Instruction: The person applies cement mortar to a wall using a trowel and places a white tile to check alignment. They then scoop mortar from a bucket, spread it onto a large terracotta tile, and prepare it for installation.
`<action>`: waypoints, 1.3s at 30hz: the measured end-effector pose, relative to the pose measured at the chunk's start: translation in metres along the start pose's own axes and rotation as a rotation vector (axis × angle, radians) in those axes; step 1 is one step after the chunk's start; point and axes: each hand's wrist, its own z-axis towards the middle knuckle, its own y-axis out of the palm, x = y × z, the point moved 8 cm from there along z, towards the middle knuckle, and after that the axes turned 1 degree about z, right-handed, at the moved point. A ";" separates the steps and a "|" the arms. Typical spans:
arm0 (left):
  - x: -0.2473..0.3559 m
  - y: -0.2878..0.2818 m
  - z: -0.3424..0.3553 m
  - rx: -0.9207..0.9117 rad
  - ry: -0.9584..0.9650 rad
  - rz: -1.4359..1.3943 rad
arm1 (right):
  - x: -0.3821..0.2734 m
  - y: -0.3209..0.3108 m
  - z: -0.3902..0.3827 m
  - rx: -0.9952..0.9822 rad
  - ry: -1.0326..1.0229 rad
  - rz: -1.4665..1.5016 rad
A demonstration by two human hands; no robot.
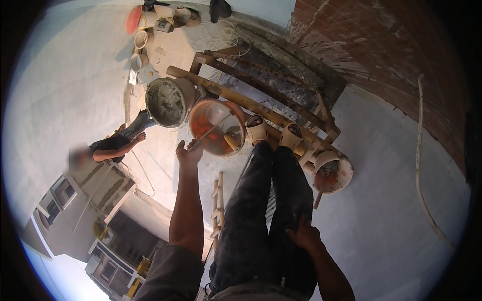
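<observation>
L grip (190,150): closed on thin stick (215,127), which runs twd. 2 o'clock into orange bucket (202,114). R grip (305,236): on R thigh (292,203); closure can't be told. Yellowish item (232,141): inside bucket, approx. 4 o'clock side. Pail w/ grey mix (187,91): adj. to orange bucket, at 10 o'clock. Small pale bucket (345,173): 1 o'clock of R grip. Sandals (257,129): on wooden frame (231,98), 3 o'clock of orange bucket.
</observation>
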 end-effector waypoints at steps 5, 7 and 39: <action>-0.009 -0.001 -0.008 -0.111 -0.040 0.046 | -0.003 0.004 0.000 0.012 0.007 -0.015; -0.006 -0.002 -0.003 -0.169 -0.007 0.139 | -0.008 0.002 -0.002 0.006 0.012 -0.028; -0.054 -0.263 -0.029 -0.121 -0.389 1.522 | -0.068 -0.081 -0.029 0.135 0.257 -0.447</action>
